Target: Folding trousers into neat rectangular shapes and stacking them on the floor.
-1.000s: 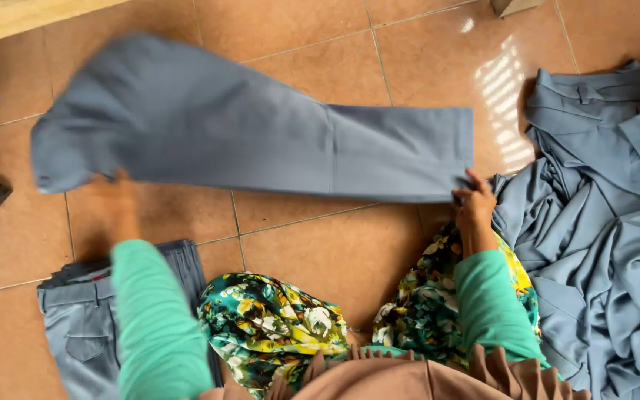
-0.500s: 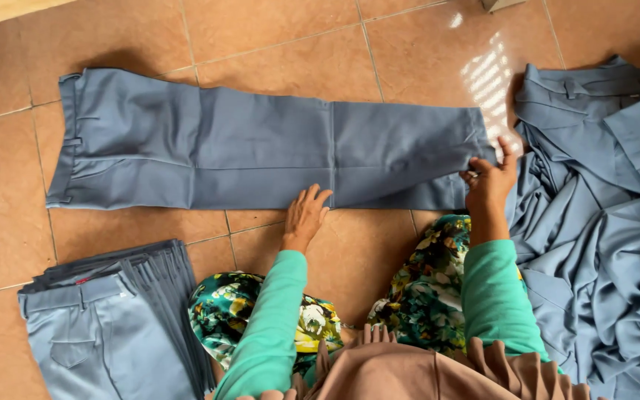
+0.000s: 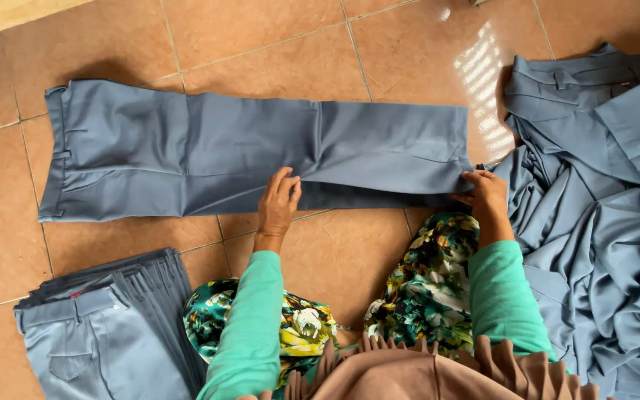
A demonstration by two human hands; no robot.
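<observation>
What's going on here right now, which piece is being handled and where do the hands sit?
A person in green sleeves is seated on a tiled floor with a pair of grey-blue trousers laid out flat, waistband to the left. The left hand rests flat on the near edge around the middle, while the right hand holds the hem end. A stack of folded trousers sits near the left knee, and a loose heap of the same grey-blue cloth lies on the right.
</observation>
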